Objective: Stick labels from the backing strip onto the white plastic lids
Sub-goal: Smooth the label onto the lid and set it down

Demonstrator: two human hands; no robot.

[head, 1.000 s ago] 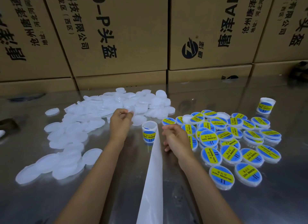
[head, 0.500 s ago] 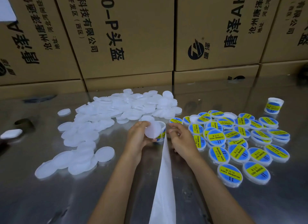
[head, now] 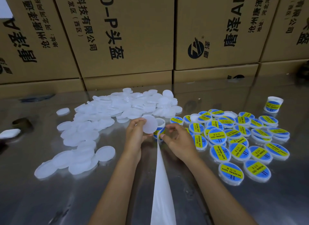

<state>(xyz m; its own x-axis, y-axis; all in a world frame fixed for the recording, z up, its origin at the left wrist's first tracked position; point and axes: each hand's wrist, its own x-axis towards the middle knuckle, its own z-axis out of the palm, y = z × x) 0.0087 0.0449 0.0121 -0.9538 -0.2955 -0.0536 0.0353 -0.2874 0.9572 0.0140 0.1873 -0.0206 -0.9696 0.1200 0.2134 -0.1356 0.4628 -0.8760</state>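
The left hand (head: pixel 136 136) pinches one blank white lid (head: pixel 150 124) at its edge. At 3 o'clock from it, the right hand (head: pixel 178 141) pinches a label (head: pixel 161 131) on the roll (head: pixel 159 124). The backing strip (head: pixel 161 183) runs toward 6 o'clock. Blank lids (head: pixel 103 117) lie at 10 o'clock, labelled lids (head: pixel 239 141) at 3 o'clock.

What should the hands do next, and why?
Probably bring the label pinched in the right hand onto the bare lid held up by the left hand: the lid's face is blank and the label sits right beside it.
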